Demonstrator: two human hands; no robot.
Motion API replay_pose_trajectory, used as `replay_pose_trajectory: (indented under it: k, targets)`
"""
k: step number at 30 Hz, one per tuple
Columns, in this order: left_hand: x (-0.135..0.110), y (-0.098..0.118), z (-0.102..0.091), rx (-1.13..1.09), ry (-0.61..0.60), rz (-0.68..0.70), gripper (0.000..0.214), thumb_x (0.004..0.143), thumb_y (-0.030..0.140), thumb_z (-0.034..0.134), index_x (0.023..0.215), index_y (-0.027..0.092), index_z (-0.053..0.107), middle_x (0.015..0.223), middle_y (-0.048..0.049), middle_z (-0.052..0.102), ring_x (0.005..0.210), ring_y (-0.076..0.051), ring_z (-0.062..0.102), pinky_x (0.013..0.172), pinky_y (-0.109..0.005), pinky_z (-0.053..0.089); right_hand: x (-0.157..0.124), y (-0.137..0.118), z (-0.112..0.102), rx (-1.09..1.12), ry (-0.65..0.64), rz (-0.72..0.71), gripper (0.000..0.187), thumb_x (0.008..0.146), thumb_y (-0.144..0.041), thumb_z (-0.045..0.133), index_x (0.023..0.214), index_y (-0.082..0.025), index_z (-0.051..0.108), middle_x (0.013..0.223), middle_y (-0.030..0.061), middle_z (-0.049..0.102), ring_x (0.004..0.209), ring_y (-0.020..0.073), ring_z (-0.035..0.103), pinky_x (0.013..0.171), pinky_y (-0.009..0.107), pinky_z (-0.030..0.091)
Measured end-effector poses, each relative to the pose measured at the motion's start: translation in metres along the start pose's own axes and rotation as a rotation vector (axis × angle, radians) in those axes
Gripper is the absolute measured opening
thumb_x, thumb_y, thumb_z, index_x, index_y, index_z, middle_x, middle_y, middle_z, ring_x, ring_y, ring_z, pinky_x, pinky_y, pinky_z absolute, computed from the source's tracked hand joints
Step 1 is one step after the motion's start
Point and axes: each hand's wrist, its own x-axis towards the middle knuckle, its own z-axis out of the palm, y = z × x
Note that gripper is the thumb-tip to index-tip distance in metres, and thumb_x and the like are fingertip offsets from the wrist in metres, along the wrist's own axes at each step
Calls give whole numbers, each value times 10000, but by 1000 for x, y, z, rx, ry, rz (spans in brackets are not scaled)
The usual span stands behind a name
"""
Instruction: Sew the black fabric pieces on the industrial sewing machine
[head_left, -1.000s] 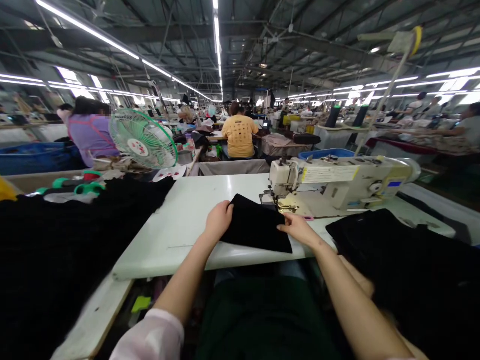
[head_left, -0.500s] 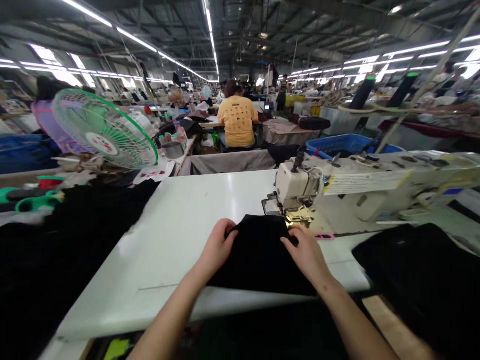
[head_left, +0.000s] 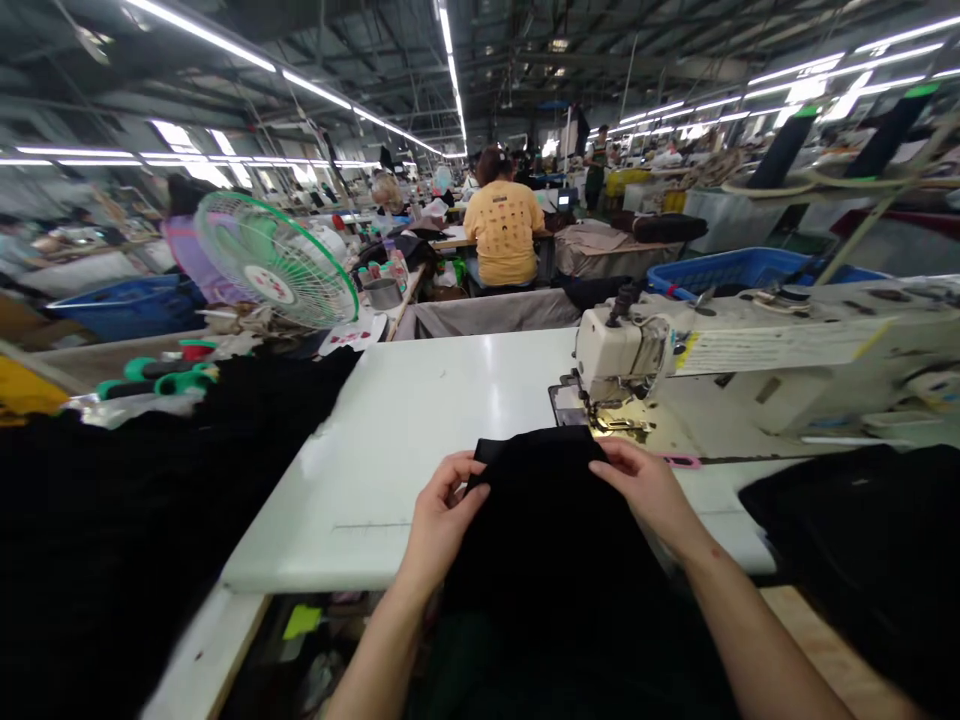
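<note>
A piece of black fabric (head_left: 544, 520) hangs between my hands and over the near edge of the white sewing table (head_left: 420, 400). My left hand (head_left: 448, 505) pinches its upper left corner, thumb on top and fingers curled behind. At the upper right corner, my right hand (head_left: 641, 487) grips the cloth in the same way. The fabric's top edge lies just in front of the sewing machine's needle area; whether it touches the presser foot I cannot tell. The sewing machine (head_left: 622, 360) stands beyond my right hand, with a pink-handled tool (head_left: 682, 462) on its bed.
Black cloth is heaped at the left (head_left: 150, 520), and more black fabric (head_left: 862, 540) lies at the right. A green-rimmed fan (head_left: 277, 265) stands beyond the table's left side. Behind the machine are a blue basket (head_left: 720, 270) and dark thread cones (head_left: 784, 150). A person in yellow (head_left: 502, 230) sits ahead.
The view has swung left, shifting the scene rightward. Both hands keep their pinch on the black fabric, which now drapes further over the near table edge.
</note>
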Motion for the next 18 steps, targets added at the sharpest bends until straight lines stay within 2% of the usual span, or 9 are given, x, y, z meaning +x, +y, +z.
replay_pose_trajectory:
  k: [3, 8, 11, 13, 16, 18]
  targets:
    - [-17, 6, 6, -20, 72, 51, 179, 701, 310, 763, 843, 205, 733, 1173, -48, 637, 1065, -211, 621, 910, -292, 484, -18, -7, -12, 57, 72, 19, 367, 665, -489, 779, 878, -191, 775, 1036, 80, 753, 1019, 275, 665, 1005, 436, 466]
    - [-41, 23, 16, 3, 204, 187, 165, 780, 372, 719, 799, 213, 763, 1058, -43, 689, 1001, -201, 637, 909, -300, 485, -46, -18, -31, 51, 226, 30, 420, 653, -563, 774, 870, -205, 794, 1027, 91, 763, 1073, 311, 664, 1025, 455, 468]
    - [-48, 31, 18, 42, 230, 213, 188, 781, 387, 711, 797, 207, 764, 993, -44, 713, 959, -204, 645, 892, -306, 489, -54, -23, -38, 43, 279, 29, 454, 653, -585, 767, 899, -204, 795, 1064, 101, 758, 1136, 336, 638, 1094, 501, 395]
    - [-50, 35, 19, 45, 239, 179, 227, 760, 415, 714, 811, 199, 761, 941, -46, 730, 927, -214, 655, 892, -325, 495, -57, -28, -40, 37, 283, -7, 418, 669, -568, 766, 878, -207, 794, 1069, 97, 758, 1143, 334, 634, 1114, 506, 366]
    - [-55, 38, 23, 83, 287, 87, 310, 686, 473, 734, 828, 199, 760, 880, -42, 750, 883, -239, 669, 882, -363, 511, -61, -41, -39, 58, 245, -135, 325, 715, -524, 749, 806, -213, 780, 1004, 87, 765, 1051, 310, 671, 1053, 479, 434]
    - [-56, 37, 24, 187, 333, 49, 346, 636, 496, 746, 830, 209, 761, 871, -35, 760, 886, -261, 675, 888, -387, 514, -62, -48, -38, 85, 165, -247, 281, 779, -478, 705, 772, -204, 764, 995, 99, 756, 1003, 291, 683, 997, 458, 477]
